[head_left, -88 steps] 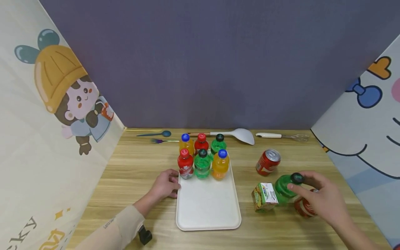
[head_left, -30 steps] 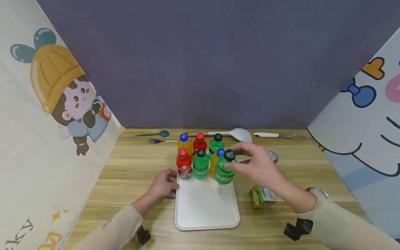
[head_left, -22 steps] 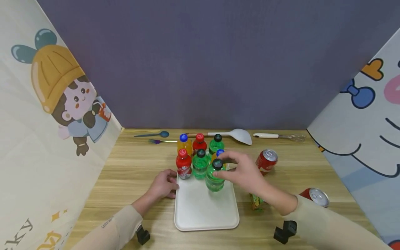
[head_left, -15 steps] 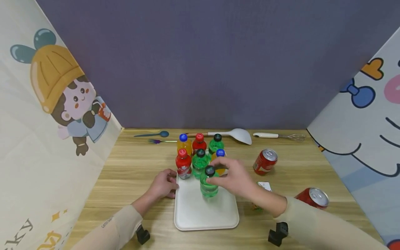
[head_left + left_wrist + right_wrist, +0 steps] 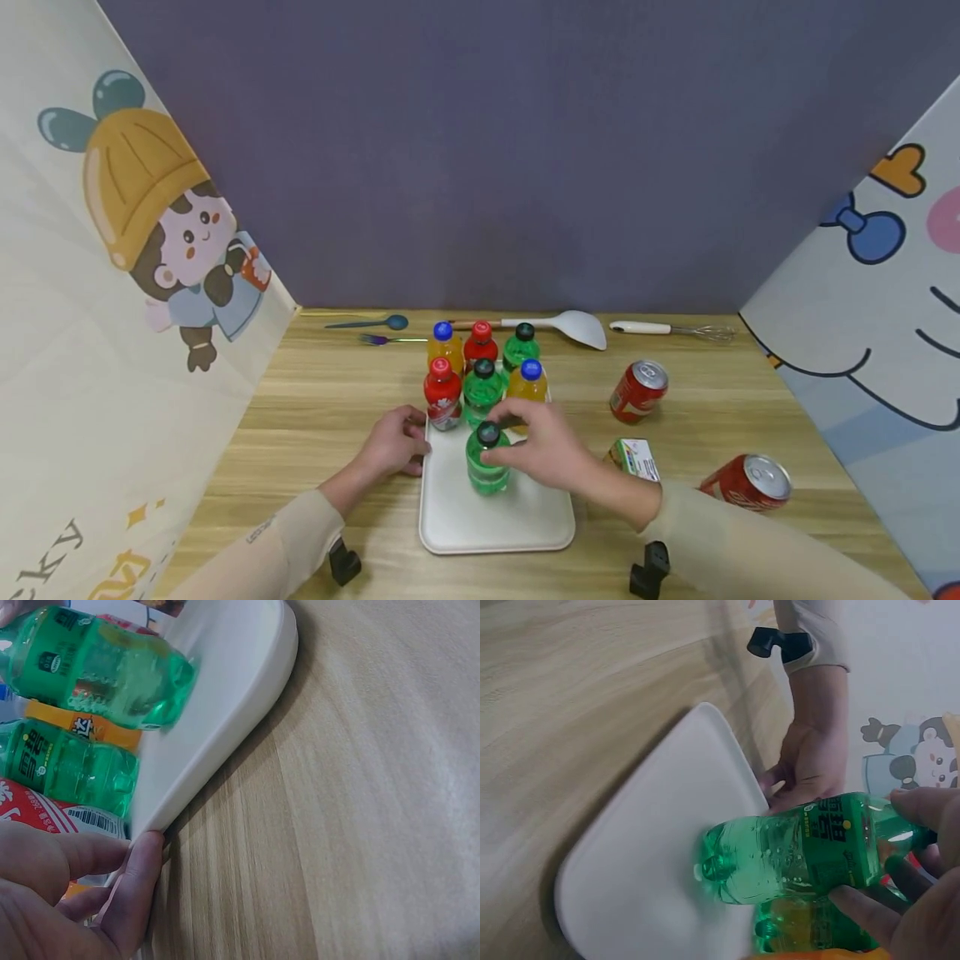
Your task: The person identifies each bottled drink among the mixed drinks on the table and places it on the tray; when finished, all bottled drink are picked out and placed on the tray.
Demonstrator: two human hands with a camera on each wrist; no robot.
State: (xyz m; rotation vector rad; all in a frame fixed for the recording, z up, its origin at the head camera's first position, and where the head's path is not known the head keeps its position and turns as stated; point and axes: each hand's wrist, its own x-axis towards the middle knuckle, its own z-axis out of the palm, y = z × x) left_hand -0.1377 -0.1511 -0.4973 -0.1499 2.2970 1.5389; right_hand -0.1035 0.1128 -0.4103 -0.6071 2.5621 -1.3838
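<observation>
A green soda bottle (image 5: 486,471) with a black cap stands nearly upright over the middle of the white tray (image 5: 498,529). My right hand (image 5: 551,446) grips it near the neck, fingers and thumb around the upper part. In the right wrist view the bottle's base (image 5: 718,859) is close over the tray surface. My left hand (image 5: 393,443) pinches the tray's left rim, its thumb (image 5: 142,874) on the outside. Behind the held bottle stand a red bottle (image 5: 443,400), another green bottle (image 5: 482,392) and an orange bottle (image 5: 528,385), with several more bottles in a back row.
Right of the tray are a juice carton (image 5: 636,458), partly behind the right forearm, and two red cans (image 5: 639,392). Along the back wall lie a blue spoon (image 5: 386,322), a fork (image 5: 382,340), a white turner (image 5: 577,327) and a whisk (image 5: 675,329).
My right hand has brought the green bottle from beside the carton on the right leftward onto the tray area, then nearer to me. My left hand has stayed at the tray rim.
</observation>
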